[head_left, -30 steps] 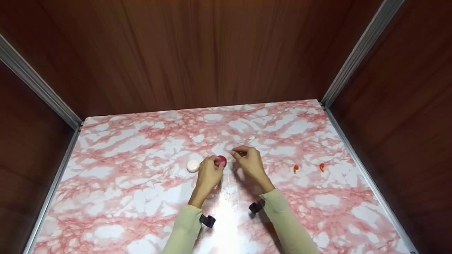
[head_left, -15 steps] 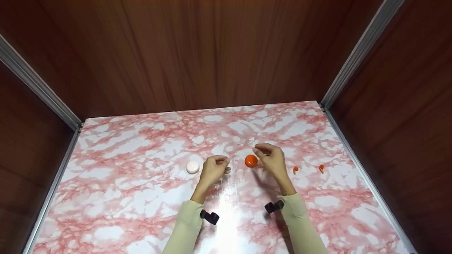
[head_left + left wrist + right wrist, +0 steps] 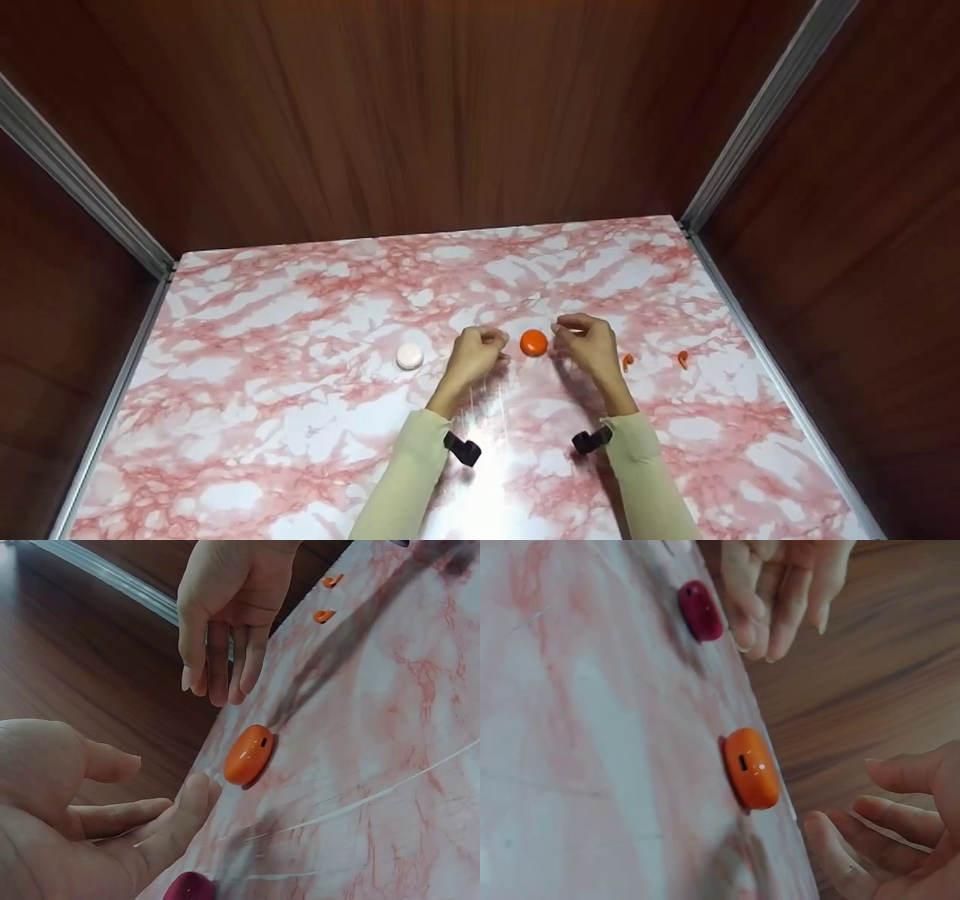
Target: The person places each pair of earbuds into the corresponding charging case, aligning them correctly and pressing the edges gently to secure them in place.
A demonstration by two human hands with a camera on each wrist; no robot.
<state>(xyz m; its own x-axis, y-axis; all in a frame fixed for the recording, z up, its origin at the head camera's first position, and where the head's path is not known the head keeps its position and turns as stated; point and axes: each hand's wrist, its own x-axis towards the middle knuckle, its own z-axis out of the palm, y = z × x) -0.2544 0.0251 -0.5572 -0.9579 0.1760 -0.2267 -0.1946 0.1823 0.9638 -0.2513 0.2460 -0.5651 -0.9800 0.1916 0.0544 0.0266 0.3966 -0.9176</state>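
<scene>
Orange case (image 3: 534, 343) on marbled table (image 3: 285, 427) lies between left hand (image 3: 474, 354) and right hand (image 3: 590, 346), both with fingers loosely bent, thumbs apart, while wrist views disclose a magenta case (image 3: 701, 611) (unseen in the head view) near the former.

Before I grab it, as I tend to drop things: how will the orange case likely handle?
The orange case may be slippery, as it looks glossy and shows bright highlights. It's probably stiff: its outline is smooth, with no sag or dent visible. Pushed, it might rock or turn, given its rounded sides.
</scene>
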